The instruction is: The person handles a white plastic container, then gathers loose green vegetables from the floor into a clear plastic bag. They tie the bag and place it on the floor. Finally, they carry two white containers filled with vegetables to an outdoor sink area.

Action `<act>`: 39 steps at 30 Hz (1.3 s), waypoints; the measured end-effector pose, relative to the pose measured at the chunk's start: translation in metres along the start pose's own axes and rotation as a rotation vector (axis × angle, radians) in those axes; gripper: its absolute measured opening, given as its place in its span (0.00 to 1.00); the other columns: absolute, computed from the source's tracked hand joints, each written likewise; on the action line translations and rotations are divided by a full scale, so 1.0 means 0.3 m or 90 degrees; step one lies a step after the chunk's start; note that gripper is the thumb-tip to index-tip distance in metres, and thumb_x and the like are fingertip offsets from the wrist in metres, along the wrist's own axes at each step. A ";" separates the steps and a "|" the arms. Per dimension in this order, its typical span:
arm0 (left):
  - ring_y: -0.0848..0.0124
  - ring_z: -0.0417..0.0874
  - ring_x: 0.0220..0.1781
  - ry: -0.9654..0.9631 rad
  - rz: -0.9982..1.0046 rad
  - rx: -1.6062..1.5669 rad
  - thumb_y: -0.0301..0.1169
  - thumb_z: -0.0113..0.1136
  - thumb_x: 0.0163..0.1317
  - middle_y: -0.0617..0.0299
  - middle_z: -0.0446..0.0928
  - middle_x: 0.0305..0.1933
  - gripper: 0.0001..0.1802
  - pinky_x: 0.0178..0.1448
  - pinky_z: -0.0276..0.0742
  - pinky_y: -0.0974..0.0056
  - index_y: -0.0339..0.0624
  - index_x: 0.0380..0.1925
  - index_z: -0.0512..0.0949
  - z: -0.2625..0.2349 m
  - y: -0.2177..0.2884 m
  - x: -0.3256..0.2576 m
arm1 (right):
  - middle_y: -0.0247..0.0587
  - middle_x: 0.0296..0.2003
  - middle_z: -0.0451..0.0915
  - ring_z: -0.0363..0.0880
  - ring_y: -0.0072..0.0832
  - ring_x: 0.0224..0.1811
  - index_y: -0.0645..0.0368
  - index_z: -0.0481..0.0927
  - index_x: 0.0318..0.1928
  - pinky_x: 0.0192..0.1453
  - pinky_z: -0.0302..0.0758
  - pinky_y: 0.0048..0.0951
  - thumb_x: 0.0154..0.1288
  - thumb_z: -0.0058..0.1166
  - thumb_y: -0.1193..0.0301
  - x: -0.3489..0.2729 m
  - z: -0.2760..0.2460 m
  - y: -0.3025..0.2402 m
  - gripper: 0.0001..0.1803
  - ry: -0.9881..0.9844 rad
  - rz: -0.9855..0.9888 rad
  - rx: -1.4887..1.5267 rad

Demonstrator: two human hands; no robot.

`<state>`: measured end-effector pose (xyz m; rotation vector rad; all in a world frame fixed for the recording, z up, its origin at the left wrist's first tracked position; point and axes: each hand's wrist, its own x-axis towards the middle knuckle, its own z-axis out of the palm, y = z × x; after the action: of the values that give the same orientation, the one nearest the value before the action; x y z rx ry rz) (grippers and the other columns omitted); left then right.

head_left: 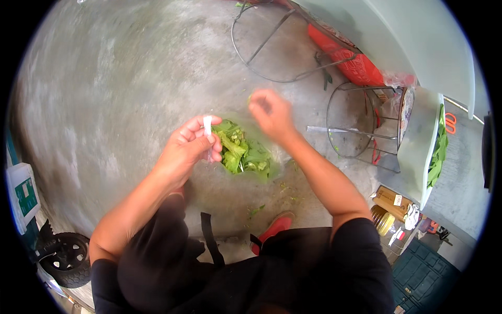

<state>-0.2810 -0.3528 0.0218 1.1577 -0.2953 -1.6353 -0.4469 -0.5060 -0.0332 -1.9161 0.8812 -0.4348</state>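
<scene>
My left hand (191,140) is closed on the white, bunched edge of a clear plastic bag (277,166). Green leafy vegetables (238,149) fill this bag, just right of my left fingers. Higher up and to the right is my right hand (272,112), its fingers curled together and slightly smeared by motion. A small greenish bit shows at its fingertips, too small to name. The right hand appears apart from the bag.
Two round wire stool frames (363,131) (282,78) lie at upper right beside a red bag (348,57). A grey table (465,167) on the right bears green leaves (438,152) and orange-handled scissors (450,123). A black wheel (68,259) stands lower left. Leaf scraps litter the concrete floor.
</scene>
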 end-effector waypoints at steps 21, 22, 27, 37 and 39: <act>0.74 0.76 0.38 -0.142 0.235 0.340 0.19 0.44 0.58 0.60 0.77 0.38 0.16 0.44 0.71 0.69 0.38 0.46 0.75 0.132 -0.007 -0.019 | 0.40 0.32 0.78 0.75 0.25 0.36 0.61 0.76 0.30 0.43 0.71 0.28 0.53 0.49 0.78 -0.290 -0.296 -0.169 0.04 -0.097 0.330 0.500; 0.74 0.76 0.40 -0.142 0.249 0.373 0.17 0.43 0.58 0.60 0.76 0.40 0.18 0.46 0.72 0.68 0.39 0.47 0.75 0.140 -0.010 -0.012 | 0.40 0.33 0.78 0.75 0.26 0.37 0.62 0.76 0.31 0.45 0.71 0.29 0.53 0.48 0.79 -0.275 -0.260 -0.182 0.05 -0.087 0.310 0.577; 0.70 0.78 0.39 -0.079 0.438 0.560 0.16 0.47 0.54 0.58 0.74 0.48 0.20 0.41 0.76 0.68 0.41 0.47 0.75 0.133 -0.084 0.084 | 0.42 0.39 0.76 0.76 0.29 0.39 0.64 0.76 0.37 0.42 0.75 0.33 0.55 0.45 0.81 -0.262 -0.158 -0.131 0.10 -0.128 0.395 0.681; 0.76 0.77 0.36 -0.220 0.229 0.350 0.18 0.56 0.48 0.64 0.77 0.42 0.33 0.40 0.74 0.72 0.49 0.58 0.65 0.173 -0.169 0.205 | 0.36 0.36 0.76 0.74 0.23 0.31 0.62 0.76 0.42 0.36 0.74 0.29 0.60 0.53 0.69 -0.236 -0.115 -0.121 0.12 -0.224 0.503 0.546; 0.80 0.74 0.33 -0.250 0.137 0.268 0.18 0.56 0.47 0.66 0.76 0.39 0.35 0.37 0.72 0.74 0.48 0.59 0.64 0.164 -0.195 0.211 | 0.35 0.36 0.76 0.73 0.21 0.30 0.62 0.76 0.42 0.35 0.74 0.29 0.60 0.54 0.67 -0.235 -0.120 -0.103 0.13 -0.226 0.529 0.506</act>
<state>-0.3534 -0.3994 -0.0273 1.0531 -1.0221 -1.6410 -0.5047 -0.4674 0.0157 -0.7625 0.9768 0.0743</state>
